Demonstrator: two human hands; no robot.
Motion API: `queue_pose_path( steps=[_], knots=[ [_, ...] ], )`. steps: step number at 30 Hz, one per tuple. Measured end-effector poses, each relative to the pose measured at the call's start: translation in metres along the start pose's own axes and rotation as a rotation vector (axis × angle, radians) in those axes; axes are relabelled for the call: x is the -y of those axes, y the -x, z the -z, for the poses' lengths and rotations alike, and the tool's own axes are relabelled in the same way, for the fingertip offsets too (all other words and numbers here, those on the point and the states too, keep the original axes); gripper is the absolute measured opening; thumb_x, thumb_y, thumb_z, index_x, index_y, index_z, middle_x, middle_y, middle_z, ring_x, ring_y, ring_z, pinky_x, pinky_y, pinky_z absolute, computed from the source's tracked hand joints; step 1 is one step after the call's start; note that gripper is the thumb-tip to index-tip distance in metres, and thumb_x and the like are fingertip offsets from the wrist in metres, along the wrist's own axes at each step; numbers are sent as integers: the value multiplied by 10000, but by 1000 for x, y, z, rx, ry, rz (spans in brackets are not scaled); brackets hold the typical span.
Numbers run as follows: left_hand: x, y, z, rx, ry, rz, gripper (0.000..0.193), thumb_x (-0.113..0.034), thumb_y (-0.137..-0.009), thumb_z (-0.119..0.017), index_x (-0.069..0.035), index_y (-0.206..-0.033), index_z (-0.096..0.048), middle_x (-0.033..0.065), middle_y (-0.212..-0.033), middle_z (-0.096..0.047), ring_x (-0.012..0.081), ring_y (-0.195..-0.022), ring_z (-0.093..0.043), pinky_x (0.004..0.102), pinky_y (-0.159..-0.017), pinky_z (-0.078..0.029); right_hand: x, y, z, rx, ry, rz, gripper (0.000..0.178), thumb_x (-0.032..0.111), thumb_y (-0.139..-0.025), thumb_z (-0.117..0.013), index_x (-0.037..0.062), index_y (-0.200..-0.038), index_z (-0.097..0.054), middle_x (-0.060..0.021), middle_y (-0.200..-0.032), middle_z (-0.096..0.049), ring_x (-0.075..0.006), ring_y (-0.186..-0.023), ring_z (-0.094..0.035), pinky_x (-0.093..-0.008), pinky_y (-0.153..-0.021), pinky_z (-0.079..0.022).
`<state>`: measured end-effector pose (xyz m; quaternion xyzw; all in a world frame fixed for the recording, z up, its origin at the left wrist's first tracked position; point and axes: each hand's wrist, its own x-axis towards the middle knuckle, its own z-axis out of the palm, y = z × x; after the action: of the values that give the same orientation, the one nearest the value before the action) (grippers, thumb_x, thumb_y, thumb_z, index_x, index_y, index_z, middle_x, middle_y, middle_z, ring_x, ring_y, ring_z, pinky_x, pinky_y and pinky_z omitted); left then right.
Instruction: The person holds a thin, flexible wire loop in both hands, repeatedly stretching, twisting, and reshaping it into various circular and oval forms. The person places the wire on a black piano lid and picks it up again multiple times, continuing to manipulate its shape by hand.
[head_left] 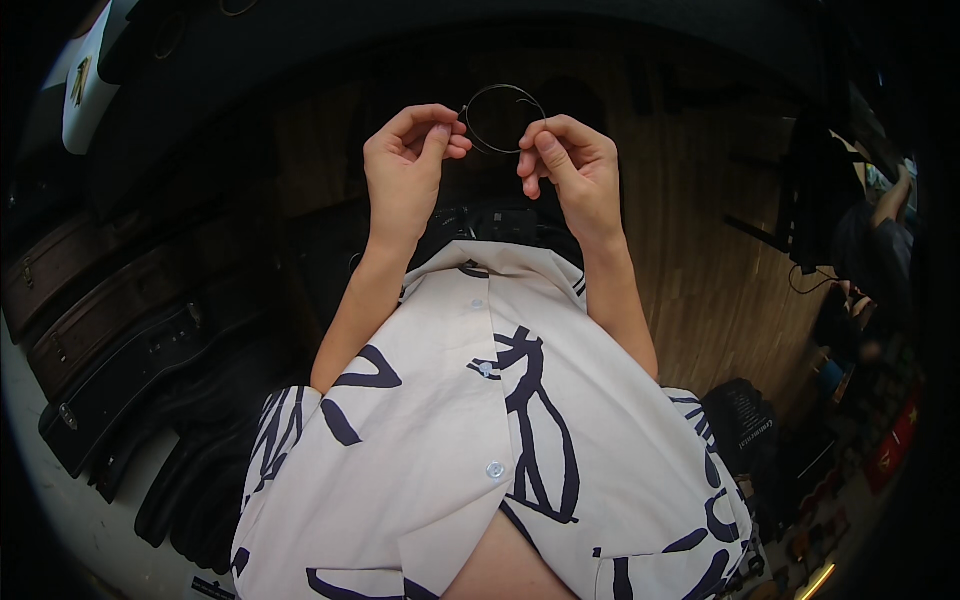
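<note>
A thin metal wire string (497,86), coiled into a ring, is held up in front of me against the dark background. My left hand (408,175) is closed, with thumb and fingertips pinching the coil's left side, where a tiny bright end shows. On the other side, my right hand (578,170) pinches the lower right of the ring between thumb and forefinger. Inside the ring's upper right, a short loose end of the wire curls inward. The fingers partly cover the coil where they grip it.
Several dark instrument cases (125,385) line the left side. A dark surface with faint rings lies at the far edge, beside a white object (82,90) at the far left. Wooden flooring (690,300) and a black bag (742,425) are at right. A person's arm (893,200) shows far right.
</note>
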<state>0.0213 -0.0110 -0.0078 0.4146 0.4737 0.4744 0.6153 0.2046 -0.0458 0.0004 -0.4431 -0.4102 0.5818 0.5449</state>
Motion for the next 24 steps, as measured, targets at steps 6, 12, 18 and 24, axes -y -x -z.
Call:
queue_pose_path(
  steps=[6,12,18,24],
  knots=[
    [-4,2,-3,53,-112,-40,127,8,-936,-599,28,-1045,-663,100,-951,-681,135,-829,-663,241,-789,-547,1,0,-1,-5,10,-44,188,127,-979,-583,-36,-921,-657,-79,-691,-643,-108,-540,-612,-210,-493,-494],
    [-6,4,-7,61,-73,-77,151,5,-902,-654,22,-1051,-639,103,-962,-677,150,-856,-663,254,-792,-540,1,0,-1,-5,-2,-67,169,98,-963,-592,-37,-905,-675,-79,-681,-663,-114,-542,-645,-213,-496,-524],
    [-6,3,-8,50,-69,-53,187,-7,-884,-687,27,-1057,-625,113,-955,-679,150,-843,-668,255,-765,-539,0,2,-3,-25,8,-59,163,80,-967,-579,-37,-905,-674,-78,-686,-663,-113,-548,-643,-213,-502,-521],
    [-4,2,-9,45,-64,-18,155,-13,-907,-649,41,-1050,-626,110,-924,-697,143,-816,-687,243,-720,-549,-1,3,-5,-26,85,-13,139,26,-959,-565,-25,-894,-677,-69,-680,-658,-100,-555,-631,-204,-506,-502]
  ],
)
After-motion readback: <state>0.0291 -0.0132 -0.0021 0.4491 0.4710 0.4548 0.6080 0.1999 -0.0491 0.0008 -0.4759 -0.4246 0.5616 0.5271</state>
